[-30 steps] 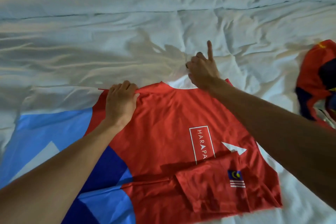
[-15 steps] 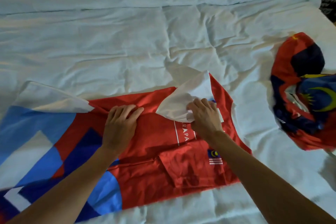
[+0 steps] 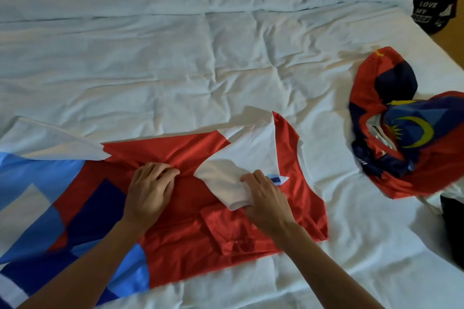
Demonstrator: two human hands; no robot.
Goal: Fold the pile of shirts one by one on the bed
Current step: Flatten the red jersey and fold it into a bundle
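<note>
A red shirt [image 3: 190,211] with blue and white panels lies spread across the near part of the bed. Its white sleeve [image 3: 241,165] is folded inward over the red chest. My left hand [image 3: 150,188] lies on the red cloth near the middle, fingers bent and bunching the fabric. My right hand [image 3: 266,195] holds the end of the white sleeve down against the shirt. The red sleeve on the near side lies folded over the body. A crumpled pile of red and navy shirts [image 3: 406,138] with a yellow crescent print sits at the right.
The white rumpled duvet [image 3: 200,57] covers the whole bed. A black garment [image 3: 431,14] with white lettering lies off the bed's far right corner. Another dark item [image 3: 454,228] sits at the right edge, near the pile.
My right hand pulled the white sleeve from the far shoulder inward over the chest and now holds it down. My left hand slid from the far edge toward the shirt's middle.
</note>
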